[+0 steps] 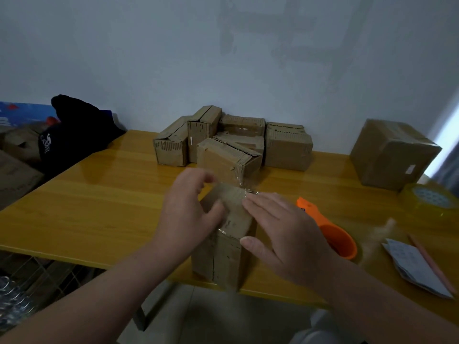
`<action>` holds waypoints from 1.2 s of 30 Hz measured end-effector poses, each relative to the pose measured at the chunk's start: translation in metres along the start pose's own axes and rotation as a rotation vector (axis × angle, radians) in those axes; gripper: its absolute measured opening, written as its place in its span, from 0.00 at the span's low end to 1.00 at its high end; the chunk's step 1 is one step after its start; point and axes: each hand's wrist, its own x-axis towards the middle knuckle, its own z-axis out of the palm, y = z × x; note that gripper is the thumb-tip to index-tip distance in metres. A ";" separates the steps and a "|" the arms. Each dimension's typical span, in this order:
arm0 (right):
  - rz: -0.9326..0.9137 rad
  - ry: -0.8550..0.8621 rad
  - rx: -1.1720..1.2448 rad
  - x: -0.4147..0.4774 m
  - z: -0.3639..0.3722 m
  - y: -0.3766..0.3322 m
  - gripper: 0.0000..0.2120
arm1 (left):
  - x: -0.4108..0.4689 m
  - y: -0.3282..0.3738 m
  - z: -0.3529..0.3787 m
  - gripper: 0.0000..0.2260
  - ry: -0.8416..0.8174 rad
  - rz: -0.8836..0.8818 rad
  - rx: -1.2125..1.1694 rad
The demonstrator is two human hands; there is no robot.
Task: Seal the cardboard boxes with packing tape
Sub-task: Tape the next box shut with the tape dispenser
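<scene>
**Between the Hands: Box at the Bench Edge**

Between both hands, the box (224, 247) stands upright on the bench (99, 194). The left hand (185, 214) curls round its top left edge. The right hand (280, 234) lies flat on the top right, fingers straight. The tape (244, 192) crumples loose just beyond the right fingertips. That hand is nearer, so smoothing likely falls to it.

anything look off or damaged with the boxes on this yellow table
The small brown cardboard boxes heaped by the wall lie jumbled and tilted, with ragged, torn corrugated edges. On the small upright cardboard box at the near edge of the yellow wooden table, the clear packing tape is crumpled at the far corner.
</scene>
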 end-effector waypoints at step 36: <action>0.015 0.009 0.085 -0.007 -0.013 -0.007 0.35 | 0.020 -0.014 -0.008 0.17 -0.481 0.196 0.169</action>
